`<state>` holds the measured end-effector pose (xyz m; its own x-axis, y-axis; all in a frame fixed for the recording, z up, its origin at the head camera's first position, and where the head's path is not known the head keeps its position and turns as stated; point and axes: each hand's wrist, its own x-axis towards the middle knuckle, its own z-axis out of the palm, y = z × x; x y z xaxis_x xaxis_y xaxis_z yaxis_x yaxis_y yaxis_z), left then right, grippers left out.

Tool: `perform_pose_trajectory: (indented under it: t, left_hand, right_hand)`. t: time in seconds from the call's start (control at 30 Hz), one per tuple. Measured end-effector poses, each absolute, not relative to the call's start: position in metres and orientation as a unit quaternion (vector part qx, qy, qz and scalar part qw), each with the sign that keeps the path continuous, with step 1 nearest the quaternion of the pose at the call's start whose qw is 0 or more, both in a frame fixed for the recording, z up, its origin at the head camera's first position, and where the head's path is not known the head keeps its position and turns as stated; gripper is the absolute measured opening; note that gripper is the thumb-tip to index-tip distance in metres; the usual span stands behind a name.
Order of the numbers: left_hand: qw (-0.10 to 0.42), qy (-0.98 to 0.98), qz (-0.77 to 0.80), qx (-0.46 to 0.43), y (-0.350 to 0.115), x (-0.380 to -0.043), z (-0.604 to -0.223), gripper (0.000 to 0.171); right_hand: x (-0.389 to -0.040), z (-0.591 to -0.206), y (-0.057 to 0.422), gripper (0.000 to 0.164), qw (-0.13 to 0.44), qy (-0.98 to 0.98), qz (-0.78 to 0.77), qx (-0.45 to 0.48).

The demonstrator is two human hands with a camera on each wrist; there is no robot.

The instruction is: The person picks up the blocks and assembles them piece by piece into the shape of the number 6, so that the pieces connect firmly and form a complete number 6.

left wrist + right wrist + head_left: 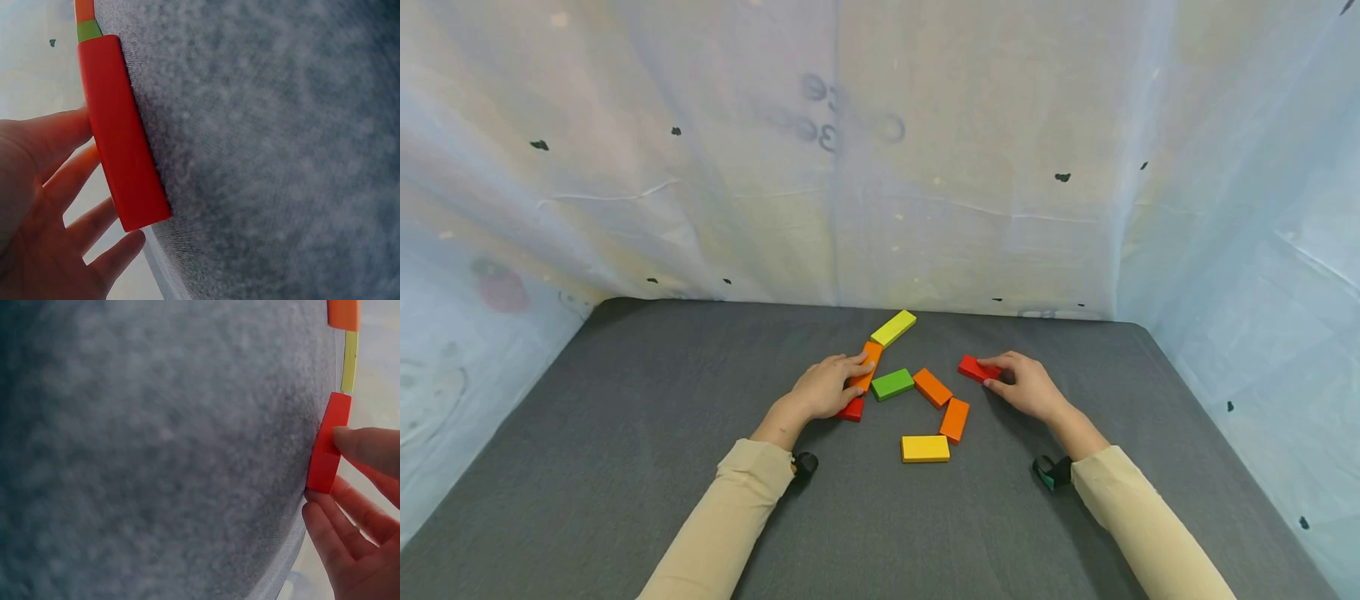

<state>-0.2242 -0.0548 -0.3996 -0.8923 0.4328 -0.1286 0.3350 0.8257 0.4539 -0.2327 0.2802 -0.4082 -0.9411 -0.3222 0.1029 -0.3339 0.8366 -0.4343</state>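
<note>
My left hand (826, 387) is at an orange block (870, 360), its thumb and fingers on the block's sides. A red block (852, 409) lies just below that hand; in the left wrist view this red block (122, 131) hides the fingertips' contact. A yellow-green block (893, 328) extends from the orange block's far end. On the right, my right hand (1026, 385) pinches another red block (979, 369) between thumb and fingers. In the right wrist view that red block (328, 447) appears low against the grey surface.
Between the hands lie a green block (892, 384), an orange block (932, 388) and a second orange one (955, 420), end to end. A yellow block (925, 448) lies nearest. The grey table (647, 433) meets a pale plastic sheet (925, 208) at its back edge.
</note>
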Motion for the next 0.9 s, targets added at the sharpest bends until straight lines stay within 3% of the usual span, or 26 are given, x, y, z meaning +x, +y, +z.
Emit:
perform_pose_trajectory:
  t: [0.53, 0.9]
  left_hand:
    - [0.113, 0.949, 0.210, 0.206, -0.055, -0.225, -0.399, 0.050]
    - [0.114, 0.949, 0.212, 0.203, -0.055, -0.225, -0.400, 0.049]
  right_hand:
    - [-0.226, -0.408, 0.274, 0.033, 0.009, -0.953, 0.239, 0.185]
    - [-0.218, -0.405, 0.269, 0.030, 0.049, -0.950, 0.235, 0.198]
